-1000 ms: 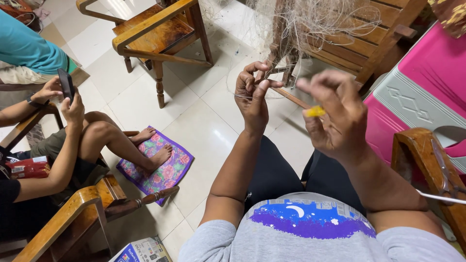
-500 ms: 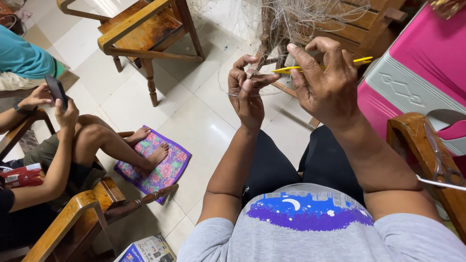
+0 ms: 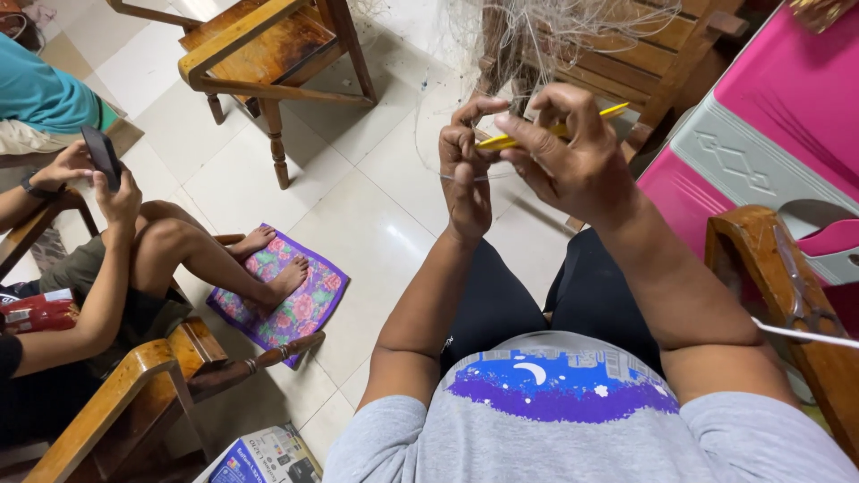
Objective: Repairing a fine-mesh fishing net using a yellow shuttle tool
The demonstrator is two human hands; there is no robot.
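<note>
Tiled floor | left hand (image 3: 467, 183) pinched on net thread (image 3: 465, 178) | right hand (image 3: 573, 161) closed around yellow needle (image 3: 550, 131)

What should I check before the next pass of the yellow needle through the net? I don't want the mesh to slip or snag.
1. Right hand grips the yellow needle: ok.
2. Left hand pinches the net strand: ok.
3. Strand between the hands taut: cannot tell, too thin.
4. Needle loaded with line: cannot tell.
5. Scissors within reach on the armrest: ok.
</note>
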